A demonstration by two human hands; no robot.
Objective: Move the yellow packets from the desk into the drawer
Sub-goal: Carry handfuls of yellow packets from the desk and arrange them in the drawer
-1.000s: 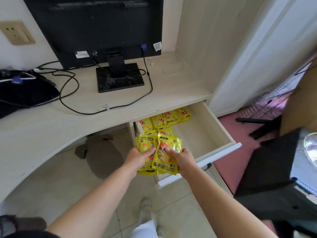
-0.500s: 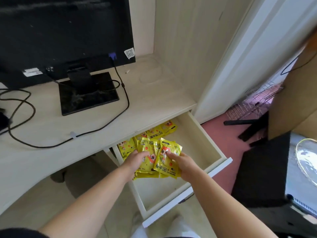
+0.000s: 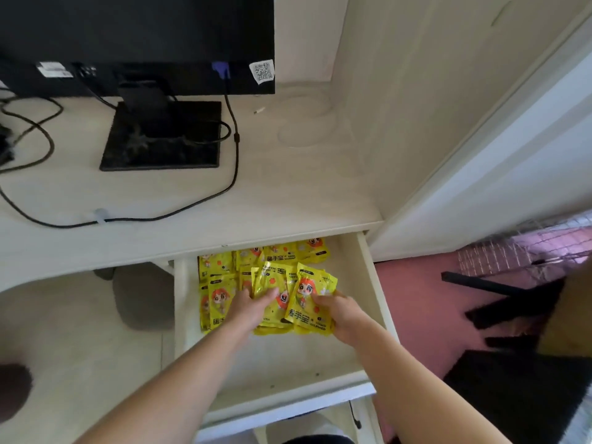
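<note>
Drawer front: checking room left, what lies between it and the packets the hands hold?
In the head view, only bare drawer floor, with a few dark specks, lies between the drawer front and the held packets.

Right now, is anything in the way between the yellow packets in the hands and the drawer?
Nothing visible. The drawer is open, and the left hand and right hand hold the yellow packets inside it, over other packets lying on its floor.

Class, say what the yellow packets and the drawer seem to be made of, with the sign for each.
The yellow packets: probably glossy plastic or foil film; they shine and crease. The drawer: probably laminated or painted board, matt and pale; its flat panels show no shine.
</note>
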